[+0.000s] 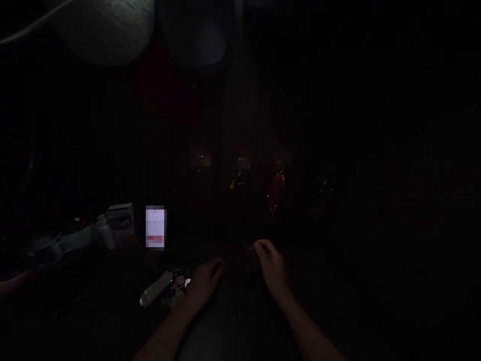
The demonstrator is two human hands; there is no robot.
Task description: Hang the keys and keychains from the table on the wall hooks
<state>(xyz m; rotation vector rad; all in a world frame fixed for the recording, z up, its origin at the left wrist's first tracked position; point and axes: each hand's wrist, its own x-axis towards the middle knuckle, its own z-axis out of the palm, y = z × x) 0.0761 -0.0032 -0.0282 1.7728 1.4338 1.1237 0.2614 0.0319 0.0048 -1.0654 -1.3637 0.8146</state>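
Keys (180, 280), perhaps three, beside the left hand (206, 279)

The dark surface (233, 326) carries a box (121, 225), a white bottle (106, 234), a pale oblong object (156, 290) and shiny pieces (180, 281).

No legible txt or nos.: box (121, 225) too dim, bright panel (155, 223) pixelated.

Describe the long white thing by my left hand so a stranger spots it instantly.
Find the glowing rectangle in the dark. Below it, left of the left hand, a white bar lies slanted. Its length sets it apart from the smaller pale pieces alongside.
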